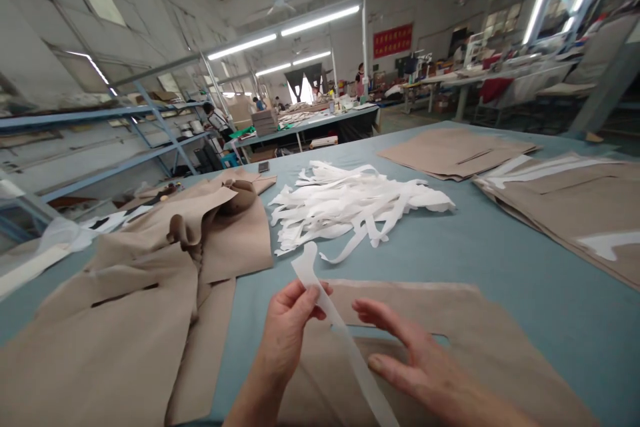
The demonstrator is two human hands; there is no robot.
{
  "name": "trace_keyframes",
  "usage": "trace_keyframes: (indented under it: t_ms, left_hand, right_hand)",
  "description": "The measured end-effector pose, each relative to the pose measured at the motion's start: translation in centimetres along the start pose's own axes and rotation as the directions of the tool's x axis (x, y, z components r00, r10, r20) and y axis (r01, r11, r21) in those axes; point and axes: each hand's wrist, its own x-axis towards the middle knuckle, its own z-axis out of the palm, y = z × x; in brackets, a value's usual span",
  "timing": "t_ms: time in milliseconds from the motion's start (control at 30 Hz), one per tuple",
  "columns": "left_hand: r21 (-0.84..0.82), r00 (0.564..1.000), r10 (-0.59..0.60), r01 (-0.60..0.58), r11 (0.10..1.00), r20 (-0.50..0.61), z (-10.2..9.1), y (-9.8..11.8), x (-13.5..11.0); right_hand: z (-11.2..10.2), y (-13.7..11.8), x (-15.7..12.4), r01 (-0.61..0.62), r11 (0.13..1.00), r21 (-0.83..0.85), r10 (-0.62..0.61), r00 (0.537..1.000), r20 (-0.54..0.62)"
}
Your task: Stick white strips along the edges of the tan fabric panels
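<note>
My left hand (289, 327) pinches a long white strip (345, 340) between thumb and fingers; the strip runs from above the hand down toward the bottom edge. My right hand (420, 363) lies with fingers stretched out over a tan fabric piece (480, 340) that has a slit cut in it, close to the strip. A heap of similar white strips (350, 203) lies further back on the blue table (500, 253).
A pile of tan fabric pieces (165, 267) covers the left of the table. More tan pieces with white strips (565, 193) lie at the right and a flat stack (455, 150) at the back. Shelving (100, 140) stands left; people work at far tables.
</note>
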Motion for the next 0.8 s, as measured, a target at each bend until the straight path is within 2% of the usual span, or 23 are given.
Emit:
trace_keyframes:
  t_ms: [100, 167, 233, 300, 433, 533, 633, 800]
  left_hand:
    - [-0.087, 0.999, 0.034, -0.031, 0.996, 0.037, 0.4, 0.4, -0.8]
    - [-0.125, 0.998, 0.052, -0.046, 0.991, 0.041, 0.3, 0.4, -1.4]
    - [-0.178, 0.999, 0.041, -0.037, 0.983, 0.016, 0.0, 0.5, -2.0]
    - [-0.236, 0.999, 0.014, -0.022, 0.972, -0.034, -0.4, 0.5, -2.4]
    - [-0.286, 0.986, -0.017, -0.031, 0.958, -0.163, -1.1, 0.7, -2.7]
    - [-0.247, 0.986, 0.014, -0.054, 0.968, -0.163, -1.4, 0.7, -2.8]
    - [-0.206, 0.989, 0.054, -0.083, 0.975, -0.14, -1.5, 0.5, -2.9]
    - [-0.207, 0.988, 0.041, -0.071, 0.976, -0.148, -1.6, 0.1, -3.2]
  right_hand:
    - [2.4, -0.8, 1.0, 0.002, 0.945, 0.327, -0.042, 0.992, 0.115]
    - [3.2, -0.9, 1.0, -0.056, 0.91, 0.41, -0.016, 0.985, 0.169]
    - [3.2, -0.9, 0.6, -0.132, 0.925, 0.356, 0.068, 0.98, 0.186]
    - [2.4, -0.7, -0.1, -0.175, 0.957, 0.232, 0.134, 0.974, 0.182]
    - [0.2, -0.5, -1.4, -0.145, 0.989, -0.025, 0.147, 0.969, 0.198]
    - [-0.8, -0.7, -2.0, -0.105, 0.983, -0.153, 0.136, 0.969, 0.207]
    - [-1.1, -0.9, -2.5, -0.088, 0.976, -0.197, 0.129, 0.97, 0.207]
    - [-1.1, -0.5, -2.9, -0.131, 0.988, -0.087, 0.15, 0.951, 0.269]
